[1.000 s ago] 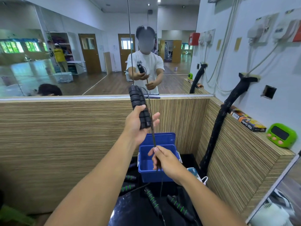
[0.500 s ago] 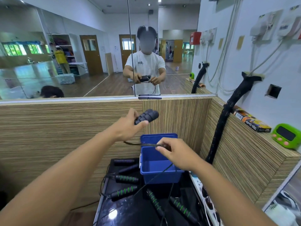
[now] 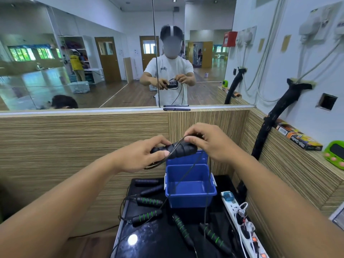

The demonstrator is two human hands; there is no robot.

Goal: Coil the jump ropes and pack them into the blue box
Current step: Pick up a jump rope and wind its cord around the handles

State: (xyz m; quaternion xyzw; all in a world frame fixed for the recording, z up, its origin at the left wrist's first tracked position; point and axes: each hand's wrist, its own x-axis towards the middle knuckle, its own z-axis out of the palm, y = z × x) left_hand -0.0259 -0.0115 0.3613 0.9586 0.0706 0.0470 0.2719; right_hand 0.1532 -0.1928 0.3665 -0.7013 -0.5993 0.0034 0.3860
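We are seeing a white power strip (image 3: 229, 203) lying along the black table's (image 3: 158, 244) right side, a green timer (image 3: 335, 152) and printed cartons (image 3: 297, 139) sitting on the striped ledge (image 3: 319, 156), and a pen (image 3: 176, 109) resting below the mirror (image 3: 111, 75).

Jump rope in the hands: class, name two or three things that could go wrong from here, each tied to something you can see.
1. The loose cord hangs from the black handles down across the blue box; pulling it in may snag or tip the box.
2. It runs on among the green-striped ropes and could tangle with them.
3. The right hand only pinches the wrap, so turns may slip off.
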